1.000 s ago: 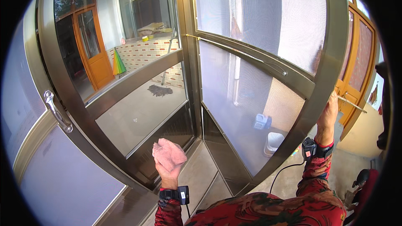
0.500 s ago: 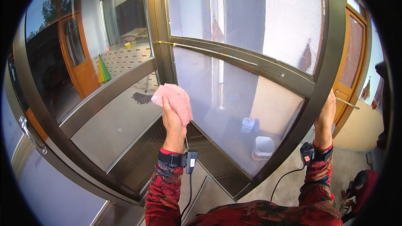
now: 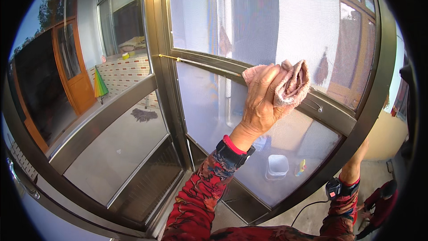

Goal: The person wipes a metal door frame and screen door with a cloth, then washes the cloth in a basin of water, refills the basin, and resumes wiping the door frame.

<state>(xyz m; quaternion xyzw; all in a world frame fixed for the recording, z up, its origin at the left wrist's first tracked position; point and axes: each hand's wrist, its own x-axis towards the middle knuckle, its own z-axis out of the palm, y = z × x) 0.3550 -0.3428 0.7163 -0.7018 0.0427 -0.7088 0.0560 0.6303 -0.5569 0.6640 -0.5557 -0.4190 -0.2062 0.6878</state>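
Note:
My left hand (image 3: 262,96) is closed round a folded pink cloth (image 3: 295,85) and holds it against the middle rail of the screen door (image 3: 203,61). The cloth is bunched, with greyish-brown smudges on its folds. A thin rod with a brass-coloured end (image 3: 169,57) runs along that rail, and the cloth covers part of its length. My right hand (image 3: 360,154) is at the door's outer right edge. The dark frame hides its fingers, so I cannot see how they lie.
Through the mesh show a white bucket (image 3: 277,166) and a yellow-and-pink item (image 3: 302,167). At left stands a glass door panel (image 3: 120,160) with a metal handle (image 3: 22,180). Beyond it are a rainbow umbrella (image 3: 100,82) and a grey mop head (image 3: 144,115). Another person (image 3: 379,205) crouches at lower right.
My left hand has moved right and up with the cloth, from beside the door post onto the middle rail. My right hand sits lower, and its fingers have gone behind the frame.

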